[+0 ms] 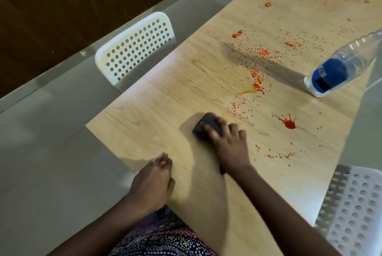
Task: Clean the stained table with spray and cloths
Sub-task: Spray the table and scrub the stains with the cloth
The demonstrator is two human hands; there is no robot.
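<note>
While the right hand (226,144) pressed a dark cloth (207,126) mid-frame, wiping was underway; red splat (288,122) lower right likely needed attention next; left hand (154,181) lay released.

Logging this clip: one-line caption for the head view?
Right hand presses a dark cloth on the wooden table near red stains; left hand rests at the edge.

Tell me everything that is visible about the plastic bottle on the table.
The plastic bottle is clear, ribbed and see-through, with a blue label around its lower part and a dark patch on that label. It stands on the wooden table near the right edge, beyond the red stains; the wide lens makes it look tilted. Its top is cut off by the frame, so no cap or nozzle shows. Neither hand touches it.
</note>
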